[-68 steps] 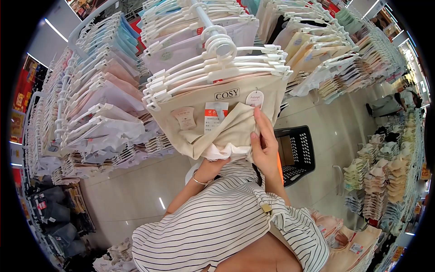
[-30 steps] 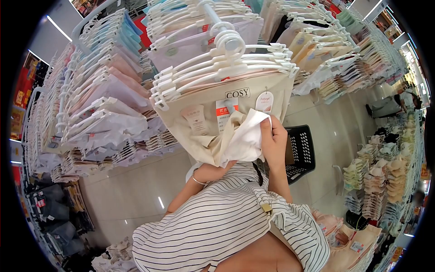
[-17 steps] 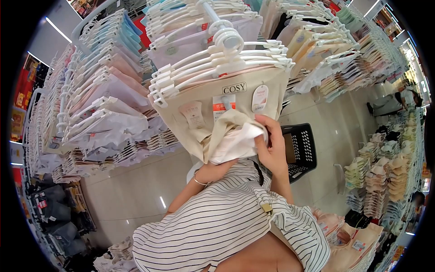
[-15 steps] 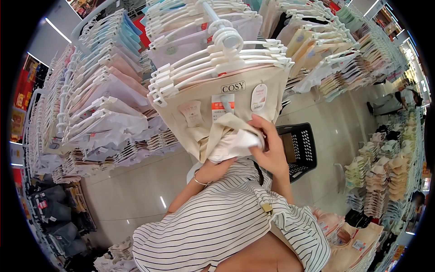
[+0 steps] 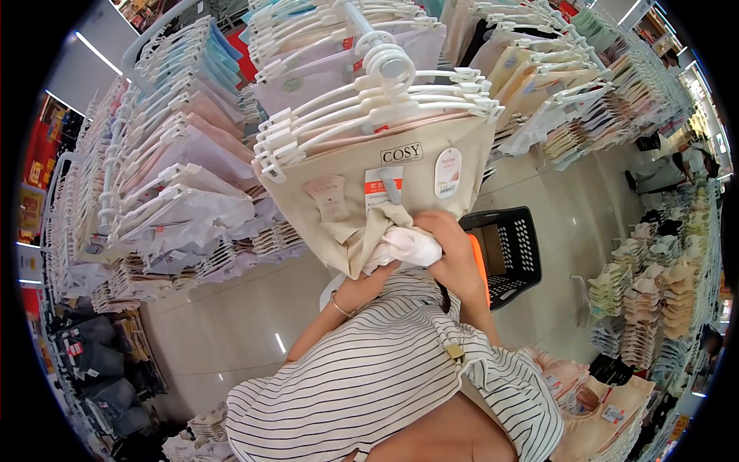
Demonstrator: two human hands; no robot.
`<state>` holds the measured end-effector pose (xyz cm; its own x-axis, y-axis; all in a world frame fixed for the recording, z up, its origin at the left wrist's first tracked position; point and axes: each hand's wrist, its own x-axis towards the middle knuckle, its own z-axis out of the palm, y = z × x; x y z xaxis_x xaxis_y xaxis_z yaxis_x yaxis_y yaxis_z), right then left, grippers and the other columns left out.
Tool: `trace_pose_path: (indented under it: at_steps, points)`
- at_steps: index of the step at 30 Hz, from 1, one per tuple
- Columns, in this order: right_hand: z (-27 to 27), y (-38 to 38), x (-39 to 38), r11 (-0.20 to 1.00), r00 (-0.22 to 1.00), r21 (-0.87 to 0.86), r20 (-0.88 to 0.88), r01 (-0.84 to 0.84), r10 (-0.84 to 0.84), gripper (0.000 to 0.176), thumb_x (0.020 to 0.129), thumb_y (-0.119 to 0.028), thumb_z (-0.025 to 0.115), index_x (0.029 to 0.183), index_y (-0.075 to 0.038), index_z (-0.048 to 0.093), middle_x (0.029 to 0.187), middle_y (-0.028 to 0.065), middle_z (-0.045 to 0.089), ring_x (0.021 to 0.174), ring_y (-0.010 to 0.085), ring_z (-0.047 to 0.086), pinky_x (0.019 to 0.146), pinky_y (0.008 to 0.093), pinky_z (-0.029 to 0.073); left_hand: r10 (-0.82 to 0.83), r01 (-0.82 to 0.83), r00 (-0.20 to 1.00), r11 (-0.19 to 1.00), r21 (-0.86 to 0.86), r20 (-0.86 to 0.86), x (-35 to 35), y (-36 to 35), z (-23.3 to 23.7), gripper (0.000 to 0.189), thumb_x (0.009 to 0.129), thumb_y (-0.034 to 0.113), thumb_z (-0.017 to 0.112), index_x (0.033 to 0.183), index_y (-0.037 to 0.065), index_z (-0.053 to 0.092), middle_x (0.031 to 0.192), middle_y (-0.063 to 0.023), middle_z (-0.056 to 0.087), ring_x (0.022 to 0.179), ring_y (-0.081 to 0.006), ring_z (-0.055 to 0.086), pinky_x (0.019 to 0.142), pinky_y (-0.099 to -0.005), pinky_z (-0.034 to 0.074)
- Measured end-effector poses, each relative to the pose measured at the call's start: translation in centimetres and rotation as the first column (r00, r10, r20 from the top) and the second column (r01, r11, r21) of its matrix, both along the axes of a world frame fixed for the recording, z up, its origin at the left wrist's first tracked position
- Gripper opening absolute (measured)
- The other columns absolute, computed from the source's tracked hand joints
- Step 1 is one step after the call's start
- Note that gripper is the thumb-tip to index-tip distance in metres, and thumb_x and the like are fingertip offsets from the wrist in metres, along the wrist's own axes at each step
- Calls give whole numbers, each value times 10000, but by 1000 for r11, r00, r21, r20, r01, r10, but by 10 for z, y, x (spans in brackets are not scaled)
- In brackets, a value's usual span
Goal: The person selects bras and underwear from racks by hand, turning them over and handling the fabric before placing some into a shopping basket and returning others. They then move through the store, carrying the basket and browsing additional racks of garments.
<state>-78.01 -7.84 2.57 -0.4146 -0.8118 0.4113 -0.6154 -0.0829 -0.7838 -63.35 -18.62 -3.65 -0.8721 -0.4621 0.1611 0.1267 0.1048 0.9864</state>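
Note:
A pair of beige briefs (image 5: 362, 158) marked COSY hangs at the front of the rack, with paper tags on its front. Its lower part is folded up, and white-pink lining fabric (image 5: 408, 246) shows there in a bunch. My left hand (image 5: 368, 289) grips the bunch from below; most of its fingers are behind the cloth. On the right side, my right hand (image 5: 454, 250) is closed on the same bunched cloth, with its fingertips partly hidden in the folds. White plastic hangers (image 5: 331, 127) hold several more briefs behind.
A black basket (image 5: 523, 246) with something orange beside it stands just right of my right hand. Racks of hung underwear (image 5: 185, 162) line the left, and more racks (image 5: 531, 69) the right. A person (image 5: 677, 169) is at the far right.
My right hand has moved up and inward over the folded cloth, and the white lining is more bunched. An orange edge now shows beside the basket. My left hand stays nearly still.

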Motion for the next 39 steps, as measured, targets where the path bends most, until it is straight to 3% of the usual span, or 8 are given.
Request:
trace_pose_path:
  at_steps: [5,8,11,14,17,23,29,39]
  points:
    - [2,-3,4,986,977,67,138,153,-161,341,665,76,537,995,-6,567,868,159,593,821,337,591,720,348,474,52,-29,995,969,-245,87,-1,3,1,375,884,183,566,1225,43,494,1137,-116,556,1063,-240,496,932,-347,379]
    - [4,-5,5,974,957,69,182,217,-226,270,729,52,518,989,2,571,802,161,611,734,294,610,654,319,476,-22,30,982,999,-42,190,0,6,12,277,879,63,536,1152,24,518,974,-64,618,968,-170,542,844,-301,433]
    - [6,-8,6,960,941,67,192,272,-279,218,780,31,501,985,14,572,758,151,622,665,210,619,616,280,466,-199,249,948,950,-190,248,3,-3,10,210,879,62,500,1078,38,566,907,-53,630,931,-175,550,823,-297,435]
    - [6,-10,7,949,932,71,179,309,-316,221,792,35,491,1001,15,560,758,160,619,668,227,624,614,283,465,-149,179,961,977,-113,231,5,1,14,195,870,83,503,1039,50,595,928,-58,626,900,-195,553,798,-297,443]
    - [1,-10,6,946,932,57,166,318,-323,234,796,45,485,1019,14,548,769,165,618,683,241,626,623,287,466,-62,104,986,956,-274,155,11,4,4,220,852,84,517,1056,38,586,945,-51,616,891,-179,549,785,-291,445]
    - [2,-12,8,953,937,43,174,300,-303,295,779,83,439,1045,9,543,883,159,617,820,258,612,740,287,457,-158,96,935,975,202,318,19,-2,3,255,830,68,533,1077,14,570,975,-14,580,907,-126,516,785,-279,439]
    - [10,-8,1,986,975,76,160,146,-157,457,703,124,411,1133,3,508,1067,199,532,1024,351,525,878,342,422,-300,240,945,906,349,129,14,-3,-16,378,850,15,516,1226,16,483,1107,-19,542,991,-119,485,862,-281,410]
    - [-3,4,0,1000,977,-14,212,-23,25,393,657,113,511,1021,-37,523,1230,162,433,1157,341,437,935,354,388,-148,105,988,866,490,51,3,-4,5,516,899,217,566,1317,-20,376,1273,-64,473,1174,-156,433,1002,-320,326]
